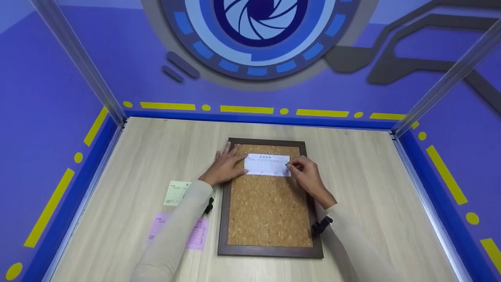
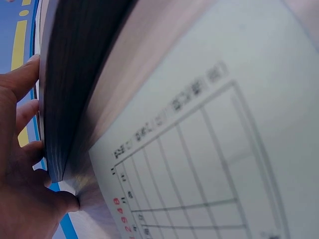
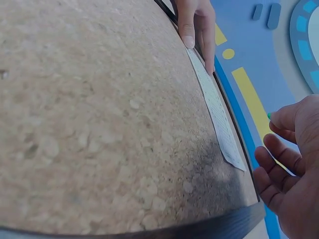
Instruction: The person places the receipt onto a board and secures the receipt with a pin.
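Note:
A white printed slip lies near the top of a dark-framed cork board. My left hand rests across the board's left frame, its thumb and a fingertip touching the slip's left edge. At the slip's right edge, my right hand pinches a small green pushpin between thumb and forefinger. In the right wrist view the green pushpin shows just past the fingertips; its point is hidden. The slip appears there edge-on, with the left hand at its far end.
Left of the board, a green slip and a pink slip lie on the wooden table, partly covered by the left sleeve. Blue panels with yellow marks stand behind and at both sides.

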The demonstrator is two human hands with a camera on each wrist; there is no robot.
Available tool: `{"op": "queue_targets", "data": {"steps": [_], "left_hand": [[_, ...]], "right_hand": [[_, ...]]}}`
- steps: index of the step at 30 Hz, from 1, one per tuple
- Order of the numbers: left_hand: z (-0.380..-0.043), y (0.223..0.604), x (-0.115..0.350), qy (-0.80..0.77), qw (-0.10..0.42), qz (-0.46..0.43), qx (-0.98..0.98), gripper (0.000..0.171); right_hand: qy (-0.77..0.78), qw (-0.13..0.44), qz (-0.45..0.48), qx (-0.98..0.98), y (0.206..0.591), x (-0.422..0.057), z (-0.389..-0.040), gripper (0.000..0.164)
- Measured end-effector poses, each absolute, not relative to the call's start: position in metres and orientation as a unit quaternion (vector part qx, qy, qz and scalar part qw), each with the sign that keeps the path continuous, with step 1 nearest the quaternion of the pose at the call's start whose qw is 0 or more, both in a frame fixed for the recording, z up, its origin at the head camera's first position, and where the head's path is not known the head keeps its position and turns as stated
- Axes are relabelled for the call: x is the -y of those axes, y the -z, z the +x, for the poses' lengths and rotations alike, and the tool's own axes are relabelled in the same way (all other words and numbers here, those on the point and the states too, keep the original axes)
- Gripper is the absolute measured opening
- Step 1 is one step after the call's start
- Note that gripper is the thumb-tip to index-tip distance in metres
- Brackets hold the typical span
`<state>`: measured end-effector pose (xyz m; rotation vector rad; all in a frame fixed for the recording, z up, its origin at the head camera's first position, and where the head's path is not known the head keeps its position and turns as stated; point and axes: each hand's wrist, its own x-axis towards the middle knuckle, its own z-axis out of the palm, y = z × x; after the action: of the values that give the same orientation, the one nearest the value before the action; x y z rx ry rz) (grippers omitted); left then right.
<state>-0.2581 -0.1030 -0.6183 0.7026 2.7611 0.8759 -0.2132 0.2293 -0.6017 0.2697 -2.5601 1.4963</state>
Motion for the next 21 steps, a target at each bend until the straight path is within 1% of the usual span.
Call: {"op": "queue_targets", "data": {"steps": [8,21], "left_hand": [[-0.258,0.619,0.102,-0.287,0.08,0.231,-0.926,0.067],[-0.257,0.618,0.102,-0.286,0.068,0.238,-0.926,0.066]], "right_hand": [[-0.53,0.065,0.091,0.841,0.603,-0.22,-0.225,0.003],[-0.521,0.039,0.106,0.846,0.604,-0.211,-0.242,0.006]]}}
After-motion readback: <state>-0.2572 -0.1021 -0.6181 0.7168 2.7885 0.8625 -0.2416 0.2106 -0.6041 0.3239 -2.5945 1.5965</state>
